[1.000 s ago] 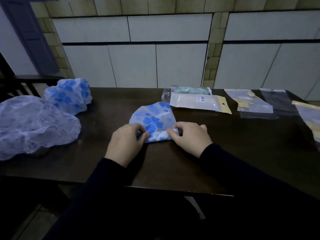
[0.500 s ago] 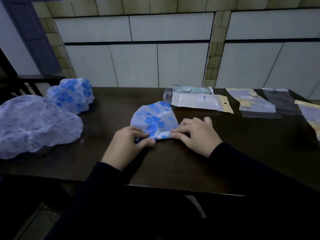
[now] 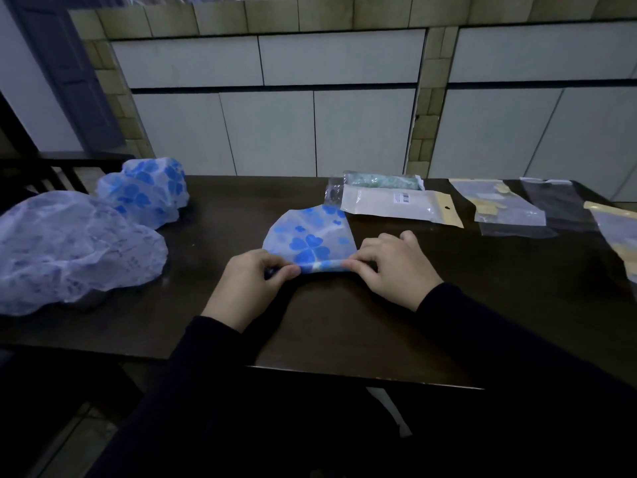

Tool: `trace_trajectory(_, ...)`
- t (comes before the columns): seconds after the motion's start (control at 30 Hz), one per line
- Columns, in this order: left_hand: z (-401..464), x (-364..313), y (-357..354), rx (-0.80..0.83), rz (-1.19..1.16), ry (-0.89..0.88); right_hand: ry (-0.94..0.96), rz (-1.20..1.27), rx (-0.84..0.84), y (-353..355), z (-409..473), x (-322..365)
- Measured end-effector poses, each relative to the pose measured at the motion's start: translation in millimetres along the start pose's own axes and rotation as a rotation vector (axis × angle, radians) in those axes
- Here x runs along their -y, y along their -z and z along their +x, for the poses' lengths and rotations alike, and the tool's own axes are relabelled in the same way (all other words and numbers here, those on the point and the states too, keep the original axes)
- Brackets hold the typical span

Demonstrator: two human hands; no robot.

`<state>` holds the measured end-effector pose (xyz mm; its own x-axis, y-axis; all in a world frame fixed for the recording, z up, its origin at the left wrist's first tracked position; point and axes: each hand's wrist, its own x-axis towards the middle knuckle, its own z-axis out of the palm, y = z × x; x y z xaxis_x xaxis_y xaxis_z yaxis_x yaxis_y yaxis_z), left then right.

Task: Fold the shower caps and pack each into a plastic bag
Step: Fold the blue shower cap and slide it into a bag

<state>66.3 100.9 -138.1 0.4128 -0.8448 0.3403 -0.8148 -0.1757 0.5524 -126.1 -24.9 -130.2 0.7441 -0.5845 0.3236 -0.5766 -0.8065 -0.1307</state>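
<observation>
Dark wooden worktop against a tiled wall; light is dim. At the centre lies a flattened shower cap, pale with blue clover prints, its near edge rolled into a narrow band. The left hand pinches the left end of that rolled edge, thumb and fingers curled round it. The right hand pinches the right end the same way, fingertips pressed on the roll. Both sleeves are dark. The rest of the cap lies flat on the worktop beyond the hands, rounded at the far side. At far left sits a large crumpled pale cap, reaching the worktop's left edge. Just behind it, touching or nearly so, is a puffed-up blue-print cap. Behind and right of the centre cap lies a white packet with a yellow hang strip, a greenish packed item just behind it. Further right, several clear plastic bags lie flat; one at the far right edge is partly out of view. Contents of those bags cannot be made out.
</observation>
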Motion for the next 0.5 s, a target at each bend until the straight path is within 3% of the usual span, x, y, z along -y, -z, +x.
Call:
trace_trajectory(0.13, 9.2, -2.4, 0.6, 0.072, 0.036, 0.049, -0.043, 0.042, 0.026, 0.6, 5.2, -4.8)
trace_trajectory(0.3, 13.7, -5.8, -1.3, 0.079, 0.169, 0.057, -0.148, 0.189, 0.185, 2.8, 19.8, -7.8)
trace_trajectory(0.5, 21.0, -8.7, -0.9, 0.093, 0.233, 0.067, -0.239, 0.128, 0.245, 0.2, 34.3, -6.2)
